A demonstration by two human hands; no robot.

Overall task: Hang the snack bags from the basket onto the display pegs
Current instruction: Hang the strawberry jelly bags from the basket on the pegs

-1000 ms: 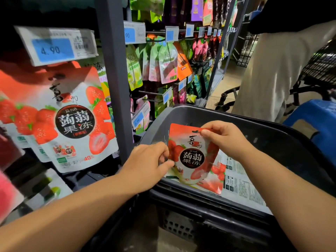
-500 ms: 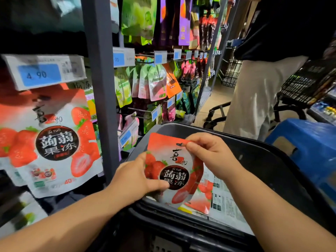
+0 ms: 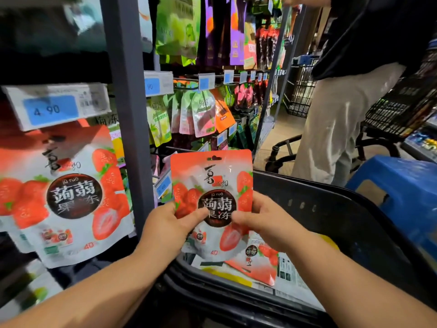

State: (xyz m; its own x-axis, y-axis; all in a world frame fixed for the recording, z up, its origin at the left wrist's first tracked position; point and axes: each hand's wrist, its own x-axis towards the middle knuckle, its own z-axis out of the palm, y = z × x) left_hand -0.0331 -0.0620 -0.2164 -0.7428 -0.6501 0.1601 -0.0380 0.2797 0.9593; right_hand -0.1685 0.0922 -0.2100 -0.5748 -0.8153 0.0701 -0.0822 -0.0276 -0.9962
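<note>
Shop aisle, hanging packs (image 3: 203, 114) all along. Far L: 4.90 price tag (image 3: 54, 107) above a hung strawberry bag (image 3: 68, 197), beside a grey upright (image 3: 128, 114). L hand (image 3: 168, 223) pinches the held snack bag (image 3: 211, 185) at its L edge, thumb on front; R hand (image 3: 264, 221) pinches the R edge. Bag's upright, front to cam, over the black basket (image 3: 331, 209), where more bags (image 3: 257, 268) lie flat. Blue stool (image 3: 402, 181) at R.
</note>
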